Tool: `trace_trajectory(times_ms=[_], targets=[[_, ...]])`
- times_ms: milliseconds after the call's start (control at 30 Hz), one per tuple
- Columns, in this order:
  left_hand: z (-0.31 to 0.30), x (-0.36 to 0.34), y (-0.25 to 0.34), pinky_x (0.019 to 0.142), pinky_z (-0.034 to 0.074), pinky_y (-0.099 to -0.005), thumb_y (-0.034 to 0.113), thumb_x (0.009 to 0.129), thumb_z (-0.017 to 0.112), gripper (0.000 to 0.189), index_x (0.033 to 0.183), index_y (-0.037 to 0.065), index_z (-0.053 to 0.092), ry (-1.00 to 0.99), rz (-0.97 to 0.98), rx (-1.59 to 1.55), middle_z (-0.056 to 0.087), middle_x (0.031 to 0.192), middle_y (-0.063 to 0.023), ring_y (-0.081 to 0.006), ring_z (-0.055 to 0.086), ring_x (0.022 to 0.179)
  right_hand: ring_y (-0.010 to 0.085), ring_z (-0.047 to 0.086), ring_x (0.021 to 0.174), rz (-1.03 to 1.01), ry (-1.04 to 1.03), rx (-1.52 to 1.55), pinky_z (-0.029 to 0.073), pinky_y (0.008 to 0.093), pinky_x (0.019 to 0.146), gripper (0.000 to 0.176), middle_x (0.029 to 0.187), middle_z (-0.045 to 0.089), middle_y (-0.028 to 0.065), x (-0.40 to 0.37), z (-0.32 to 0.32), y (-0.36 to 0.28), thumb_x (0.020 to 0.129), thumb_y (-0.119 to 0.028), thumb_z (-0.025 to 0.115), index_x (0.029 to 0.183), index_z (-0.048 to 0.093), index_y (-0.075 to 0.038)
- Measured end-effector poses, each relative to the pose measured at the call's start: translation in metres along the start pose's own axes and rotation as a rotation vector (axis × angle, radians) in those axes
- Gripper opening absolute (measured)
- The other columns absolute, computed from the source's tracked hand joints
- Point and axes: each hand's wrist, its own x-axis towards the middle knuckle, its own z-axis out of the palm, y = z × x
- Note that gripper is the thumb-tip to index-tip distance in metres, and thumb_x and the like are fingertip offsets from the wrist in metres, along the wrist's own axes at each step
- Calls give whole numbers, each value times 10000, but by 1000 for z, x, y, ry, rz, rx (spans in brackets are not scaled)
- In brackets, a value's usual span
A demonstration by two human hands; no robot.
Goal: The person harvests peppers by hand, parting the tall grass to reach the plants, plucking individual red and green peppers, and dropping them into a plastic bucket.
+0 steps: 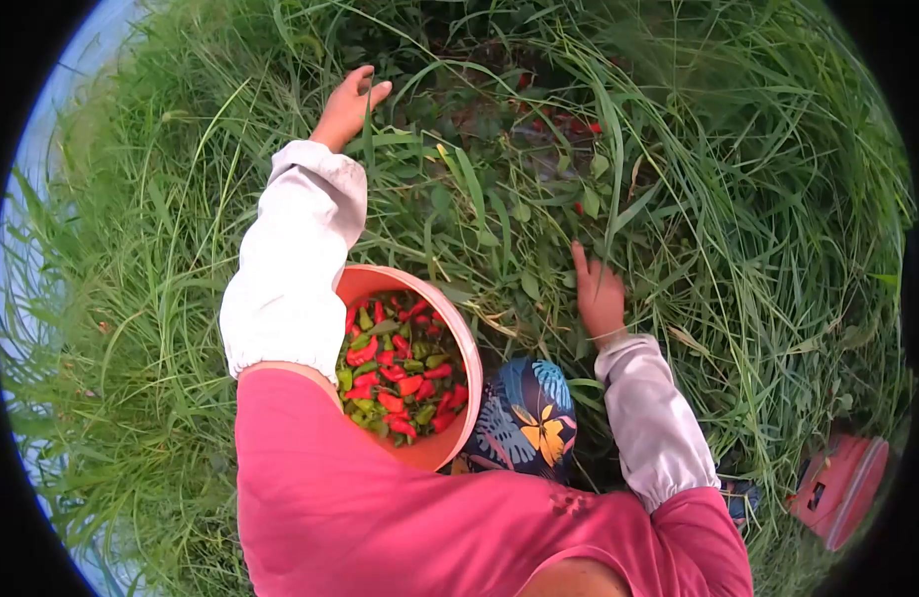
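Note:
My left hand (348,104) reaches into the tall grass at the upper left, its thumb and fingers apart and nothing seen in them. Lower and to the right, my right hand (601,294) is among the grass and leaves with its index finger stretched forward; its other fingers are partly hidden. An orange-pink bucket (467,343) stands under my left forearm, holding many red peppers (391,402) and green peppers (366,367). Ahead of my right hand, a few red peppers (594,128) show through low leaves, partly covered by grass blades.
Long grass (758,199) surrounds the low plants and leans over them. My patterned trouser knee (529,413) is beside the bucket. A red bag-like object with a zip (839,488) lies in the grass at the lower right. Something pale blue (56,109) borders the left side.

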Motion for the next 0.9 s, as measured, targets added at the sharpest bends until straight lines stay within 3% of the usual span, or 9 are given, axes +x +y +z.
trace_trajectory(times_ms=[100,133,233,300,400,600,700,800,900], targets=[[99,-31,-97,1158,253,-420,611,873,571,989,1528,-4,158,-943,99,218,293,1522,-284,-373,321,1412,237,578,768,-6,-56,-108,476,374,659,687,847,549,60,-1,10,3,851,-110,522,1508,335,-182],[113,-68,-45,1161,250,-424,600,889,520,965,1518,-34,155,-1239,-64,555,334,1499,-286,-387,332,1403,237,578,768,-5,-58,-107,476,374,659,687,847,549,60,1,13,5,851,-110,522,1508,335,-182],[143,-132,-43,1156,269,-394,512,913,507,962,1510,-70,30,-1353,32,935,374,1466,-301,-391,359,1385,294,589,805,31,-183,-26,493,439,691,730,921,574,111,0,13,7,825,-27,508,1512,299,-154],[140,-124,-54,1159,257,-391,508,908,540,1021,1493,-101,-32,-1558,-280,633,300,1495,-327,-387,314,1409,285,586,817,41,-202,-28,492,432,700,731,911,570,102,-1,23,7,826,-36,514,1514,298,-153],[126,-122,-60,1164,240,-391,519,899,573,1062,1481,-128,-37,-1526,-163,551,192,1537,-332,-374,245,1441,260,573,827,34,-180,-83,486,398,714,727,872,549,78,3,24,4,831,-67,525,1517,299,-147],[95,-97,-66,1192,142,-424,578,869,624,1096,1516,-62,13,-1558,-353,100,67,1589,-269,-323,96,1489,261,565,758,29,-102,-82,485,403,705,734,853,539,81,3,33,5,820,-69,532,1515,307,-147],[60,-70,-58,976,424,-492,550,903,607,723,1356,1,481,-1053,-631,-250,508,1367,-149,-256,506,1240,266,573,740,14,-106,-140,487,397,696,740,851,546,91,2,32,7,816,-60,533,1515,308,-151],[34,-56,-45,681,555,-307,378,957,587,435,1204,20,585,-575,-623,-234,627,1086,-84,-170,620,922,267,583,744,31,-164,-62,488,398,700,734,845,551,96,3,27,7,816,-60,532,1512,315,-154],[26,-40,-67,632,543,-285,275,928,619,304,1127,46,634,-358,-613,-185,659,984,-47,-143,635,821,256,579,744,27,-130,-78,479,394,686,718,831,547,80,2,31,6,807,-66,540,1494,349,-150]])
